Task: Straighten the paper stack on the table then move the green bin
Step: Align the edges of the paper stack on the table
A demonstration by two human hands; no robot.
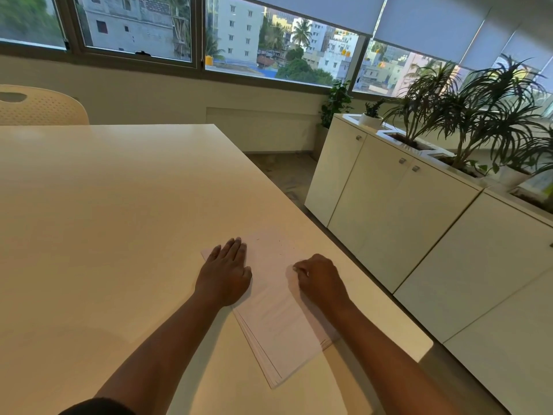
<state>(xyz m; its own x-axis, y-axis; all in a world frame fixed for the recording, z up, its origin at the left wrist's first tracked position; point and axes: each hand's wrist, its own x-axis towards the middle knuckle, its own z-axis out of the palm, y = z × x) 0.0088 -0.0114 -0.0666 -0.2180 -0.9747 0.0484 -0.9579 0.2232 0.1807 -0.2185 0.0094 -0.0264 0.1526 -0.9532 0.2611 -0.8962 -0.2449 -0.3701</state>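
I see the left hand (225, 272) pressing flat, fingers straight, on the fanned white paper stack (275, 319) lying on the cream table (119, 205), while the right hand (320, 278) pinches a sheet's edge.

This is an office room: a long pale table (119, 205) with a perforated plastic chair (42, 106), a row of low white cabinets (389, 211) topped with potted plants (466, 115), and wide windows (269, 46) with roller blinds (419, 22) overlooking city buildings.

left hand (225, 272) flat on paper stack (278, 319) | right hand (321, 278) pinching top sheet | table (104, 220)
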